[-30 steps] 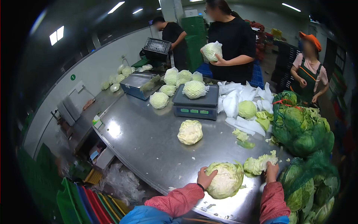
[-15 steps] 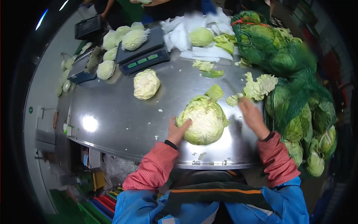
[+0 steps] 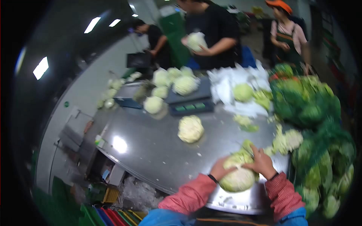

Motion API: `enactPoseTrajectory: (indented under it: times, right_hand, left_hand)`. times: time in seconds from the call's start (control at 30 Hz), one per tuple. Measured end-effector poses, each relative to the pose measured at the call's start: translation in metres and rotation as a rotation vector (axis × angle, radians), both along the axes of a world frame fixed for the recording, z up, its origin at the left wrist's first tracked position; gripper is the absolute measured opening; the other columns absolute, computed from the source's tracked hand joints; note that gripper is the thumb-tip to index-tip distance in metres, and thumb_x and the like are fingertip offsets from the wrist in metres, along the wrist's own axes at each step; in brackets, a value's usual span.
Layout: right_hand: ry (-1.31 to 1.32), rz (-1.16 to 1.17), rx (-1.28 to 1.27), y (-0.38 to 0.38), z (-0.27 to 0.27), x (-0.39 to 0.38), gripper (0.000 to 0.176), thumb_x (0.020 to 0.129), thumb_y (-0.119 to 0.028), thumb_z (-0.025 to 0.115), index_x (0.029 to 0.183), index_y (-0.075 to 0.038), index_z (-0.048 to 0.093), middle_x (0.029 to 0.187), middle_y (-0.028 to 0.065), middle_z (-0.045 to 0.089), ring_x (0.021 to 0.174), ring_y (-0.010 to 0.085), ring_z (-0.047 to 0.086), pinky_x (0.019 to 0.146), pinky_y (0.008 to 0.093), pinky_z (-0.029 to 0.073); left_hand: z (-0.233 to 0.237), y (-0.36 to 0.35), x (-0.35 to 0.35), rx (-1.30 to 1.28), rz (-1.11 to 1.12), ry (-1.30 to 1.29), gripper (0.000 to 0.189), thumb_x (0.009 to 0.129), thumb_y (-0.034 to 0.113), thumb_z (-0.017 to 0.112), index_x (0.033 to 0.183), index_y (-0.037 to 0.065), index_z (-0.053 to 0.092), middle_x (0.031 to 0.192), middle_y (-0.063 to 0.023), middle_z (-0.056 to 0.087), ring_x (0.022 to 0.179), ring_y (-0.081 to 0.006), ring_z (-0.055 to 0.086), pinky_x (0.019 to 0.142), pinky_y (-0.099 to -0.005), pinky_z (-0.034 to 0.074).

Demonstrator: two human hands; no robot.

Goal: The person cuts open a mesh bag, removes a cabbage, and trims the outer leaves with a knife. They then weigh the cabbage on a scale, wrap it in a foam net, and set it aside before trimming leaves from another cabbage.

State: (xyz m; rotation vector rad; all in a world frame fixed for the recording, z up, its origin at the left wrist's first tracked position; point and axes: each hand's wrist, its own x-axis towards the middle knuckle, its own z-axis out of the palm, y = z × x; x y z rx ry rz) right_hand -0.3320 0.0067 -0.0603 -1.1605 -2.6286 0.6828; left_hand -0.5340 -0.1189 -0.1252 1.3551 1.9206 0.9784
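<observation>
A pale green cabbage (image 3: 238, 180) rests on the metal table near its front edge, between my two hands. My left hand (image 3: 221, 169) is wrapped against its left side. On its upper right, my right hand (image 3: 262, 162) grips a leaf (image 3: 247, 146) between thumb and fingers, though blur softens the exact contact. Farther back sits a trimmed whitish cabbage (image 3: 190, 129). Loose torn leaves (image 3: 286, 141) lie to the right of my right hand.
A scale (image 3: 192, 107) carries net-wrapped cabbages. Behind are white foam nets (image 3: 222, 84) and a person holding a cabbage (image 3: 196, 41); two other people stand farther off. Green mesh sacks (image 3: 307, 100) of cabbages line the right side. Coloured crates (image 3: 109, 216) are below left.
The view has tilted up and turned left, showing the people behind. My right hand has moved from the loose leaves onto the cabbage. My left hand still holds its left side.
</observation>
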Motion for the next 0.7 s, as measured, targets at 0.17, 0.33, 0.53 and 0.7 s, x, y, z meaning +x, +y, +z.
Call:
enactPoseTrajectory:
  times: [0.17, 0.33, 0.53, 0.7]
  right_hand:
    - [0.111, -0.016, -0.047, 0.020, -0.020, 0.012, 0.049, 0.075, -0.052, 0.069, 0.096, -0.008, 0.071, 0.086, 0.0192, 0.069, 0.085, 0.0373, 0.066, 0.072, 0.0462, 0.052]
    - [-0.177, 0.121, 0.278, 0.023, -0.037, 0.013, 0.044, 0.071, -0.042, 0.070, 0.100, -0.009, 0.063, 0.074, 0.0164, 0.068, 0.069, 0.0360, 0.068, 0.063, 0.0472, 0.053]
    - [-0.165, -0.121, 0.228, 0.041, -0.094, 0.047, 0.035, 0.074, -0.029, 0.070, 0.092, -0.003, 0.057, 0.075, 0.0196, 0.067, 0.070, 0.0381, 0.067, 0.062, 0.0490, 0.052]
    - [-0.044, -0.496, 0.174, 0.069, -0.120, 0.068, 0.037, 0.077, -0.028, 0.070, 0.099, -0.001, 0.055, 0.080, 0.0233, 0.067, 0.075, 0.0414, 0.067, 0.065, 0.0516, 0.052]
  left_hand:
    - [-0.022, -0.011, 0.011, 0.021, -0.048, -0.060, 0.075, 0.080, 0.044, 0.077, 0.138, 0.004, 0.051, 0.123, -0.0232, 0.062, 0.113, -0.0341, 0.060, 0.100, -0.0401, 0.045]
    - [-0.034, -0.007, 0.042, -0.114, -0.123, -0.069, 0.078, 0.080, 0.056, 0.071, 0.141, 0.012, 0.050, 0.122, -0.0242, 0.060, 0.119, -0.0372, 0.056, 0.102, -0.0422, 0.043]
    - [-0.040, -0.016, 0.053, -0.146, -0.032, -0.180, 0.070, 0.083, 0.055, 0.070, 0.138, 0.014, 0.055, 0.132, -0.0221, 0.055, 0.125, -0.0344, 0.051, 0.106, -0.0400, 0.040]
    - [-0.055, -0.044, 0.061, -0.129, 0.131, -0.184, 0.073, 0.083, 0.057, 0.069, 0.137, 0.010, 0.054, 0.128, -0.0235, 0.053, 0.122, -0.0364, 0.052, 0.106, -0.0405, 0.040]
